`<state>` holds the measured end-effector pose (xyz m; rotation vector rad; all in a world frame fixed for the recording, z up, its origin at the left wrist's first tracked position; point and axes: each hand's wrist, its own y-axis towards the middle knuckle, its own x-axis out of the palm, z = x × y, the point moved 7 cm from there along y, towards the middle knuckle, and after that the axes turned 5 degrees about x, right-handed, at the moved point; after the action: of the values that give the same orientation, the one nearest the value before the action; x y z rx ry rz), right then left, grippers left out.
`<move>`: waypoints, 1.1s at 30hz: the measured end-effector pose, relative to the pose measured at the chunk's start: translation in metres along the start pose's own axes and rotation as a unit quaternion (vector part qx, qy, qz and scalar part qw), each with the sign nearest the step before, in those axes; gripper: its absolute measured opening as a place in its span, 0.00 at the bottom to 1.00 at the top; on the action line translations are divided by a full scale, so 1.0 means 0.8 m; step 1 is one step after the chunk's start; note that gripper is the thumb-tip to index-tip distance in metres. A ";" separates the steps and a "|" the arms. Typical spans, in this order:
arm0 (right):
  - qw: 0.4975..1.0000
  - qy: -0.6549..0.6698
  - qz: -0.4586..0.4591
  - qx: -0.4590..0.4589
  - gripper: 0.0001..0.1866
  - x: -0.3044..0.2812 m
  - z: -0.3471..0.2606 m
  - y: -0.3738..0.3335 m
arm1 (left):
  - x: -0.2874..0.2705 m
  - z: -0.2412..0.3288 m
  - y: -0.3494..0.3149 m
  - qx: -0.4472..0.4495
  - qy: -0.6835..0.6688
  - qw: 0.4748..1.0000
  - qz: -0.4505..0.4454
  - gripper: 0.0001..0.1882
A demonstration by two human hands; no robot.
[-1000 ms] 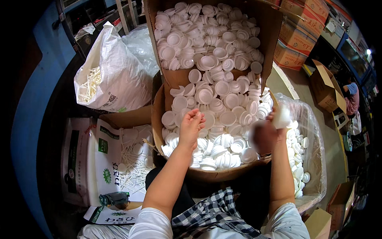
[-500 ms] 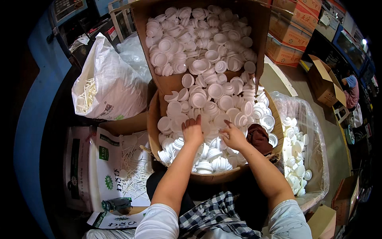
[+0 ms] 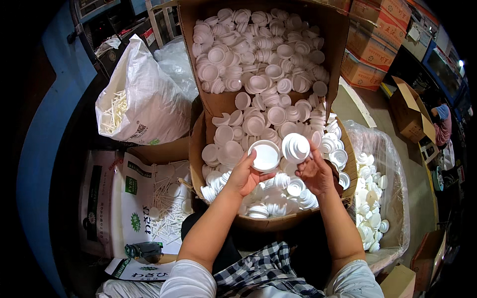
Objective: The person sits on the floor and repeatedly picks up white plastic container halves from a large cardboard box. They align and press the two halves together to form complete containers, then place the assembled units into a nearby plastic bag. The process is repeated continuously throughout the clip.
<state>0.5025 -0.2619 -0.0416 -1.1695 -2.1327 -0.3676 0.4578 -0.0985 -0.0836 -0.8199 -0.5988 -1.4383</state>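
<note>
My left hand (image 3: 242,178) grips a round white plastic cap (image 3: 265,157) by its edge, hollow side up. Beside it, my right hand (image 3: 318,173) pinches a second white plastic cap (image 3: 296,148), whose stepped, ringed face shows. The two caps are close together; whether they touch I cannot tell. Both are above a heap of similar white caps (image 3: 256,124) in a large cardboard box (image 3: 278,223). More caps lie in an upper cardboard box (image 3: 213,102) that is tipped toward me. Dark brown cloth is mostly hidden behind my right hand.
On the right, a clear plastic-lined box (image 3: 397,198) contains more caps. A white woven sack (image 3: 154,99) of thin white sticks stands at the left, above loose sticks (image 3: 171,218) beside printed sheeting (image 3: 104,198). Stacked cartons (image 3: 370,49) and a person (image 3: 441,124) are at far right.
My hands were empty over the heap; now each has a cap, and they have turned and come together. The view has shifted slightly.
</note>
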 end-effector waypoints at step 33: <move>0.911 -0.388 -0.075 -0.119 0.38 0.048 -0.009 -0.023 | 0.046 0.000 -0.028 -0.090 -0.107 0.982 -0.130 0.30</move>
<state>0.4758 -0.2514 -0.0090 -1.4569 -2.9440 -0.2539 0.4378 -0.1201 -0.0519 -1.0795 -0.7674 -1.6726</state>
